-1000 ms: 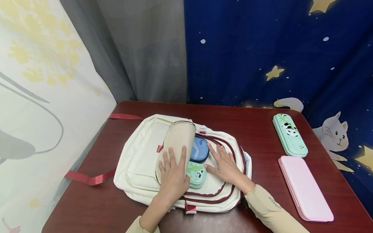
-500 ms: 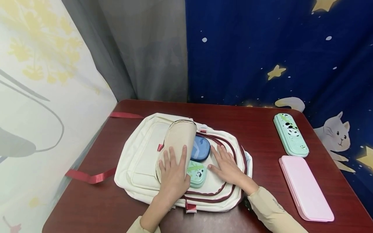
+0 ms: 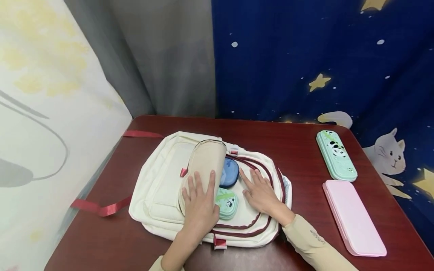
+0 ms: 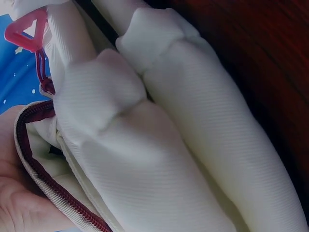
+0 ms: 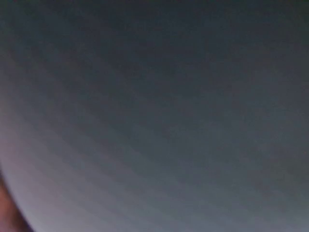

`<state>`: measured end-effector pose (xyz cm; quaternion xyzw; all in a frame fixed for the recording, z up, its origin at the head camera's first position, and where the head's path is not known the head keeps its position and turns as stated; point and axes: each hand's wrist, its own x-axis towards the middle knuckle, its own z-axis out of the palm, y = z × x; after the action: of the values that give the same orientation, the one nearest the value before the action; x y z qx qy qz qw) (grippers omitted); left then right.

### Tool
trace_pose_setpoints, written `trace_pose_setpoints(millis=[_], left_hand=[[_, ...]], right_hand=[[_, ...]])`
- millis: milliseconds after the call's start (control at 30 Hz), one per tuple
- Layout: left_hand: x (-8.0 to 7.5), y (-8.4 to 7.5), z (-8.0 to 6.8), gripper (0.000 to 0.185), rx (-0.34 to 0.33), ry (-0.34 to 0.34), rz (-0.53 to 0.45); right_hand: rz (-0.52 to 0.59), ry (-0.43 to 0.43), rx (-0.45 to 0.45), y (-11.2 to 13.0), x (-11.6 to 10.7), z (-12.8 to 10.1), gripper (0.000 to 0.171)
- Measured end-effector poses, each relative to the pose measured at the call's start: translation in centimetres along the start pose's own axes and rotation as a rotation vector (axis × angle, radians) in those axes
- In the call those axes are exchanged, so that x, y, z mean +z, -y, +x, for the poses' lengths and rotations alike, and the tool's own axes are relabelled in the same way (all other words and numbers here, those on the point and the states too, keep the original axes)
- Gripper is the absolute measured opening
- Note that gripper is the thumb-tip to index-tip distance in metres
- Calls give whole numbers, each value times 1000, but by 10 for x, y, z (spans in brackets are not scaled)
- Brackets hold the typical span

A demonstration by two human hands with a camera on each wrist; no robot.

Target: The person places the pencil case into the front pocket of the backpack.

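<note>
A cream backpack [image 3: 166, 180] with dark red zip trim lies flat on the table, its front pocket flap [image 3: 207, 158] folded back to the left. My left hand [image 3: 200, 209] rests on that flap with fingers spread. In the left wrist view, the flap's dark red zip edge [image 4: 58, 193] curves beside the palm. My right hand [image 3: 262, 194] lies on the bag's right part, fingers extended. Between the hands, a blue case [image 3: 229, 173] and a mint-green panda case [image 3: 227, 203] stick out from under the flap. The right wrist view is a dark blur.
At the table's right side lie a mint-green panda pencil case [image 3: 336, 155] and a pink pencil case [image 3: 354, 218]. Red straps [image 3: 101, 207] trail left from the bag. The dark red table [image 3: 271, 133] ends at curtains behind.
Over the last half second the right hand's index finger has shifted toward the blue case. The left hand stays on the flap. The whole head view has shifted slightly.
</note>
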<state>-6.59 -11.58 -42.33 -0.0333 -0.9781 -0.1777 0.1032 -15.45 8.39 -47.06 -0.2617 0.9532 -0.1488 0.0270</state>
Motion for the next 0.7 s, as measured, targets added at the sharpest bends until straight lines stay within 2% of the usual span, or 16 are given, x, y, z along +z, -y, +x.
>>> trace_pose_setpoints(millis=[200, 300, 467, 567, 700], left_hand=[[-1, 0, -1, 90, 7, -11, -5], [-4, 2, -2, 89, -1, -7, -37], [-8, 5, -4, 88, -17, -7, -123], [-8, 2, -2, 88, -24, -8, -141], [-10, -4, 4, 86, -29, -4, -124]], right_hand=[[-43, -40, -12, 3, 0, -1, 62], [-46, -36, -13, 4, 3, -1, 63], [23, -22, -39, 2, 4, -4, 62], [91, -76, -94, -7, -2, -12, 62], [122, -201, -138, -30, -24, -31, 62]])
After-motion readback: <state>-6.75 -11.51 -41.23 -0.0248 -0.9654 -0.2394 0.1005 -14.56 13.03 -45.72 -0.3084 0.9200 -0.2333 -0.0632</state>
